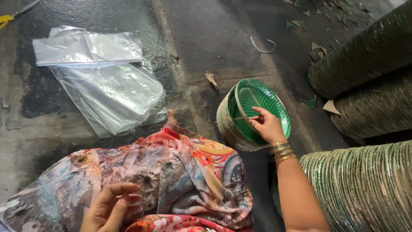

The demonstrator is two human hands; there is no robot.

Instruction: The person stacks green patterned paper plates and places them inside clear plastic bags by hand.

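View from above of a person seated on a dark, worn concrete floor, a floral patterned cloth spread over the lap.

The right hand reaches forward to a short stack of green leaf-printed paper plates, which stands tipped on its edge just ahead of the knee, its printed face turned towards the person. The fingers rest on the front plate's face with the thumb near its rim, a loose, narrow grip that seems to steady the stack or peel off plates rather than lift it. Gold bangles circle the wrist.

The left hand hangs low over the lap cloth, fingers curled and partly spread, holding nothing.

To the right, long rolls of nested green plates lie on their sides, close enough to draw from. To the left, a pile of clear plastic bags lies flat on the floor, well apart from the plates but within arm's reach. Yellow-handled scissors sit at the far upper left. Green paper scraps litter the floor beyond.
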